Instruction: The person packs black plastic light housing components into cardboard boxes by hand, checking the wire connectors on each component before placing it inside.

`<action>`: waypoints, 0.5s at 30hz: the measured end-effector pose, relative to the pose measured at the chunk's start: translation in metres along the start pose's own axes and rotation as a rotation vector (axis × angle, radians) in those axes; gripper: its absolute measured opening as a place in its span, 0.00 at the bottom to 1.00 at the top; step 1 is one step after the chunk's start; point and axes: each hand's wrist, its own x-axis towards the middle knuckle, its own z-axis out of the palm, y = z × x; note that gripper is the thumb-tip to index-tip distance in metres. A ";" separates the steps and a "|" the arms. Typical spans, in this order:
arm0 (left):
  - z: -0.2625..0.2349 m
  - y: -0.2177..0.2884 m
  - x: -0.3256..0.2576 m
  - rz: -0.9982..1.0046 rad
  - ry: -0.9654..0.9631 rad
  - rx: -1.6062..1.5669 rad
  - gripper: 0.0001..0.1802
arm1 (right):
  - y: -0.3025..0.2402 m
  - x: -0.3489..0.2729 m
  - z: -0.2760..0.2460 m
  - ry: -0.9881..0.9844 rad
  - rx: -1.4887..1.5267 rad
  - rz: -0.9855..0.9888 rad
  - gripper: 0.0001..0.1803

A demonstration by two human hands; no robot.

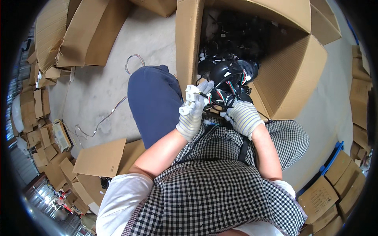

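Observation:
Both my hands wear white knit gloves. My left hand [193,110] is closed around a small white connector [193,92] at the end of a wire. My right hand [243,117] grips a black round part [226,72] from below, with red, green and white wires [222,95] hanging out of it. The two hands are close together over my lap, right at the mouth of a big open cardboard box [293,84]. More black parts with cables lie inside that box [232,35].
I sit in a checked apron [212,188] with a blue trouser leg [153,98] stretched out left. Flattened cardboard [100,159] lies on the concrete floor at lower left, stacked boxes [75,35] at upper left and right [334,185]. A thin cable [106,118] trails over the floor.

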 end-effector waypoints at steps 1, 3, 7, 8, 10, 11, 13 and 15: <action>-0.003 0.016 0.005 -0.014 -0.007 -0.140 0.27 | 0.001 -0.002 0.001 -0.028 -0.002 0.029 0.11; 0.000 -0.004 -0.013 -0.173 0.010 -0.330 0.31 | 0.004 -0.009 0.009 0.040 -0.010 -0.006 0.11; -0.009 0.019 -0.008 -0.403 -0.463 -0.663 0.27 | 0.018 -0.037 0.017 0.179 0.228 -0.127 0.11; -0.010 0.022 -0.010 -0.407 -0.468 -0.664 0.27 | 0.017 -0.049 0.015 0.250 0.408 -0.181 0.10; -0.009 0.025 -0.010 -0.592 -0.526 -0.651 0.24 | 0.017 -0.076 0.004 0.388 0.574 -0.116 0.12; -0.008 0.025 -0.010 -0.430 -0.578 -0.479 0.22 | 0.011 -0.087 -0.002 0.334 0.924 0.121 0.12; -0.001 0.016 -0.009 -0.227 -0.610 -0.382 0.23 | 0.001 -0.098 -0.015 0.296 1.311 0.359 0.12; 0.003 0.009 -0.007 0.032 -0.695 -0.262 0.24 | -0.006 -0.091 -0.009 0.328 1.140 0.332 0.12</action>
